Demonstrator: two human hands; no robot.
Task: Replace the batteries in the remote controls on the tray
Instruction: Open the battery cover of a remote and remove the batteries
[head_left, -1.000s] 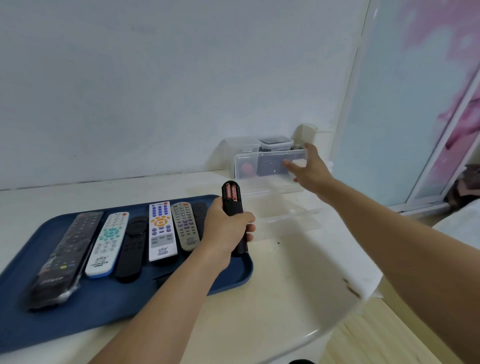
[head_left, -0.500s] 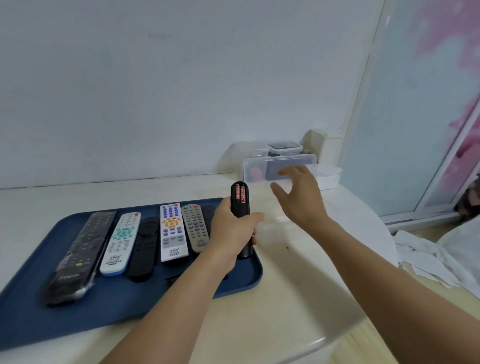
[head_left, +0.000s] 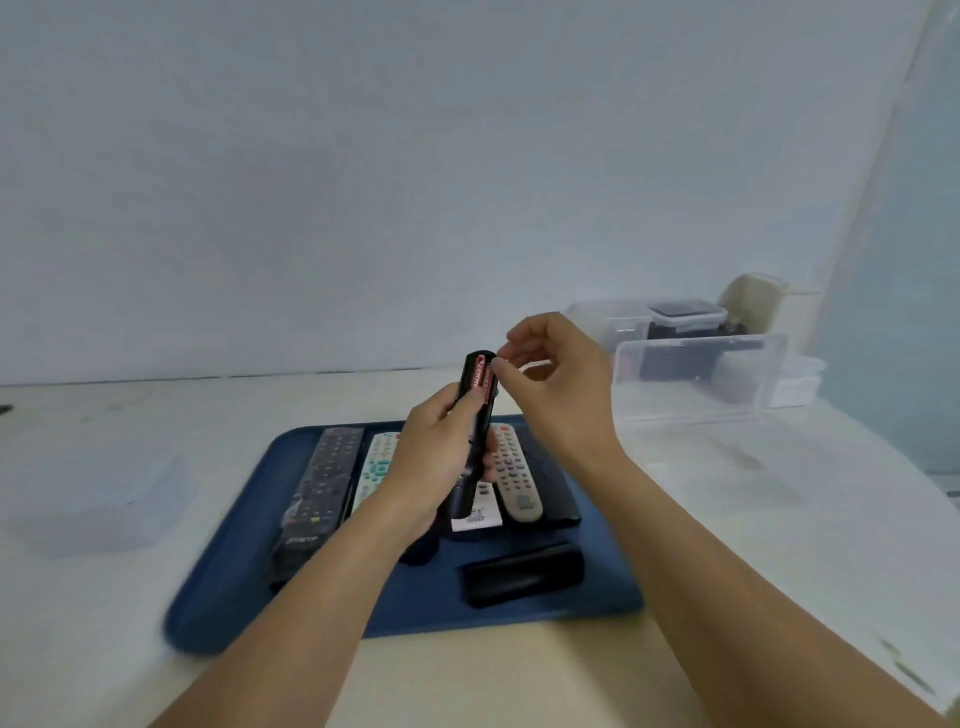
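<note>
**Q:** How is the open remote held, and for what likely reason?

**A:** The black remote (head_left: 477, 415) is gripped upright in the left hand (head_left: 431, 467), fingers curled round its lower body, above the blue tray (head_left: 234, 587). Its battery bay is turned toward the viewer, so that the red batteries (head_left: 482, 378) are exposed at the top end. The grip of the right hand (head_left: 556, 384) is pressed together at the fingertips (head_left: 497, 365), which are seen at the upper edge of the batteries; a pinch on one cell appears likely, though actual contact cannot be confirmed through the blur. Removal of the old cells is judged to be the step in hand.

**Q:** What is set out around it, and what room is left?

**A:** The other remotes are laid side by side on the tray, among them a grey remote (head_left: 511, 473) and a wrapped black remote (head_left: 319, 488). A loose black piece (head_left: 522, 571), presumably the battery cover, lies near the tray's front edge. Clear plastic boxes (head_left: 691, 374) stand at the back right of the table (head_left: 727, 519), well apart from the hands. Open table is left right of the tray, but its rounded edge falls away at the far right.
</note>
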